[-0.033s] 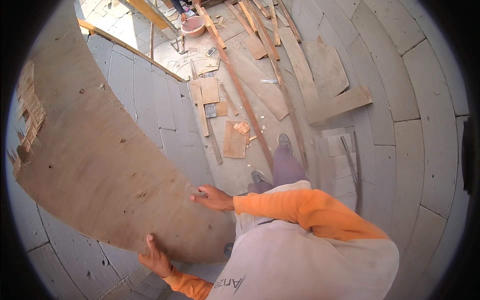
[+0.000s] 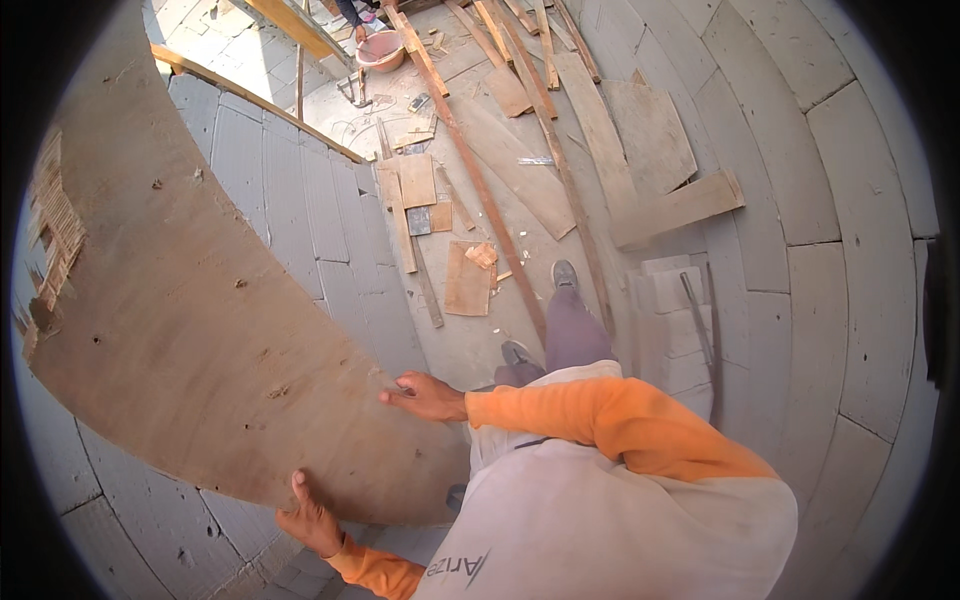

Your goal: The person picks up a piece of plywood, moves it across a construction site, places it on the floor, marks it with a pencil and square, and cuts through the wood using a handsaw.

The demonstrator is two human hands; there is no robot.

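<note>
A large brown plywood sheet (image 2: pixel 210 330), scuffed and dusty, fills the left side of the view. Its far left edge (image 2: pixel 55 210) is splintered, with layers of wood showing. My left hand (image 2: pixel 312 517) grips the sheet's near lower edge, thumb up on its face. On the opposite edge, close to my body, my right hand (image 2: pixel 425 396) is closed round the board with the thumb on top. The fingers behind the sheet are hidden.
Grey block walls (image 2: pixel 830 330) rise on both sides. Long timber battens (image 2: pixel 490 220), plywood offcuts (image 2: pixel 467 278) and a hammer-like tool (image 2: pixel 355 88) lie on the floor. A pink basin (image 2: pixel 381 51) stands at the far end beside another person's hand (image 2: pixel 360 34). A loose board (image 2: pixel 680 210) leans right.
The sheet's far part and the background at upper left appear shifted very slightly left. Both my hands keep the same hold.
</note>
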